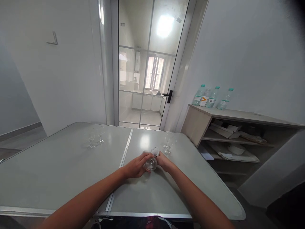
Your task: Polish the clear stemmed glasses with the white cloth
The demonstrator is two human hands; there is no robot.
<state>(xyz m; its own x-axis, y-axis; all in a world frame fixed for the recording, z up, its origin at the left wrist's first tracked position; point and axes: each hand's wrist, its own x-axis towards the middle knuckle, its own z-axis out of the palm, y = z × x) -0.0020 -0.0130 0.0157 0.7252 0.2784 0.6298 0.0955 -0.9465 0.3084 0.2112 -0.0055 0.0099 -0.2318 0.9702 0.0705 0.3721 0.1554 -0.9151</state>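
Observation:
In front of me over the table, my left hand (137, 165) is wrapped round a clear stemmed glass (151, 164), which is tipped so its round foot faces me. My right hand (164, 161) is closed at the far side of the same glass, around a small white piece (155, 151) that looks like cloth or tissue. Its fingertips are partly hidden. Just beyond that hand stand two clear stemmed glasses, a nearer one (168, 151) and a farther one (166, 145). Over on the left stand two more, one glass (90, 144) and another (100, 139).
A grey table (71, 178) with a metal seam spans the view. To the right, a wooden shelf unit (238, 115) carries several plastic bottles (213, 98) on top, with boxes and trays inside. Behind the table is a glass door (143, 79) with a black handle (169, 96).

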